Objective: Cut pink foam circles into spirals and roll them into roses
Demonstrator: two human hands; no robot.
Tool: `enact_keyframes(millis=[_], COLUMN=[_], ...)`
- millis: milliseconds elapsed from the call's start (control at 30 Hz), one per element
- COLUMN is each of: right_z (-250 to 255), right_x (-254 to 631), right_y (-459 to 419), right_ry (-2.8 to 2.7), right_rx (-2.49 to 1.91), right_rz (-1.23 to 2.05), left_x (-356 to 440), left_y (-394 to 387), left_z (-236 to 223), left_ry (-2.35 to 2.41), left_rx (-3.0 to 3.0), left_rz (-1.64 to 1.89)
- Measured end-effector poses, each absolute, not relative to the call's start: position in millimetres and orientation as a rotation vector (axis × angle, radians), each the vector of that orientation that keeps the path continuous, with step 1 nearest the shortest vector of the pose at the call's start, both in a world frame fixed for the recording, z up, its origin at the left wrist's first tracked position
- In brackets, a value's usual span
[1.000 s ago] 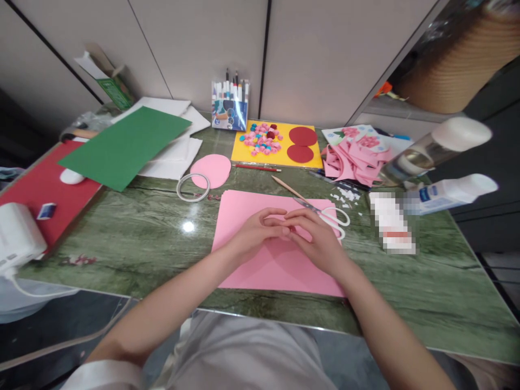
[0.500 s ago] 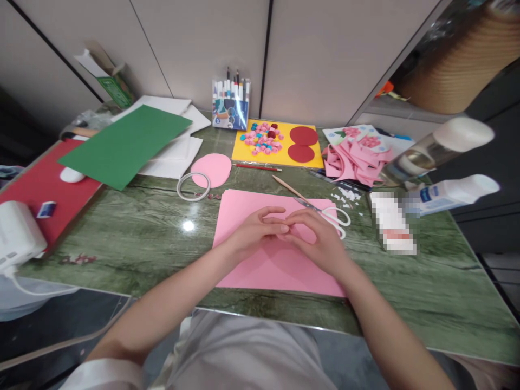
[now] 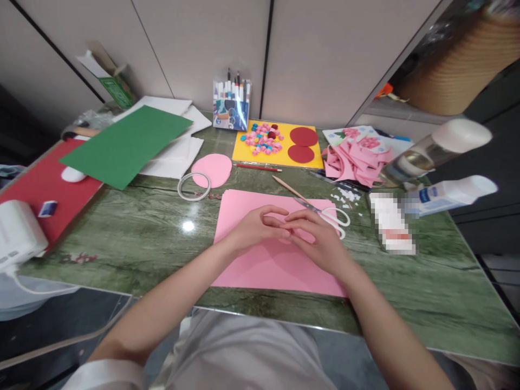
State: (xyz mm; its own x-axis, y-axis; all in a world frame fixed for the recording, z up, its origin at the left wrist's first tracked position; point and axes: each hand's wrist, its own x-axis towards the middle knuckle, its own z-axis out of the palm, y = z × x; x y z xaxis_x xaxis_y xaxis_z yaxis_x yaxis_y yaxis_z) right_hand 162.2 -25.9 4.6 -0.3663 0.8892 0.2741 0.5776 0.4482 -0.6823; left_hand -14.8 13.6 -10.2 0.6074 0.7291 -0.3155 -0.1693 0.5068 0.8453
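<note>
My left hand (image 3: 260,227) and my right hand (image 3: 320,241) meet fingertip to fingertip above a stack of pink paper (image 3: 268,268). Both are closed in a pinch; whatever lies between the fingertips is too small or too hidden to name. Scissors with white handles (image 3: 339,216) rest at the paper's right edge, beside my right hand. Just beyond the stack lies a bare wooden pencil (image 3: 287,187). A pink paper oval (image 3: 215,169) and a roll of tape (image 3: 194,187) are up to the left.
Small coloured balls (image 3: 264,140) and two dark red circles (image 3: 303,145) sit on a yellow sheet (image 3: 244,157). Pink scraps (image 3: 353,162) and bottles (image 3: 450,195) stand right. Green card (image 3: 130,143), red card (image 3: 36,187) and a white charger (image 3: 18,235) occupy the left.
The fingers of both hands have shifted slightly against each other. Everything on the table keeps its place.
</note>
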Motion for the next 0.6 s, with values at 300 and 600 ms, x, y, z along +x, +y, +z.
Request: enact_keyframes(millis=[300, 600], right_z=[-1.5, 9.9], right_x=[154.7, 162.6], right_y=[-26.2, -26.6], right_ry=[-1.972, -2.038], right_rx=[-1.313, -1.240], right_rz=[0.520, 0.694], left_x=[-4.9, -10.8], left_y=[4.5, 10.1], left_z=[-17.4, -10.0], left_ry=[0.744, 0.730], left_rx=[0.651, 0.749], left_rz=[0.748, 0.606])
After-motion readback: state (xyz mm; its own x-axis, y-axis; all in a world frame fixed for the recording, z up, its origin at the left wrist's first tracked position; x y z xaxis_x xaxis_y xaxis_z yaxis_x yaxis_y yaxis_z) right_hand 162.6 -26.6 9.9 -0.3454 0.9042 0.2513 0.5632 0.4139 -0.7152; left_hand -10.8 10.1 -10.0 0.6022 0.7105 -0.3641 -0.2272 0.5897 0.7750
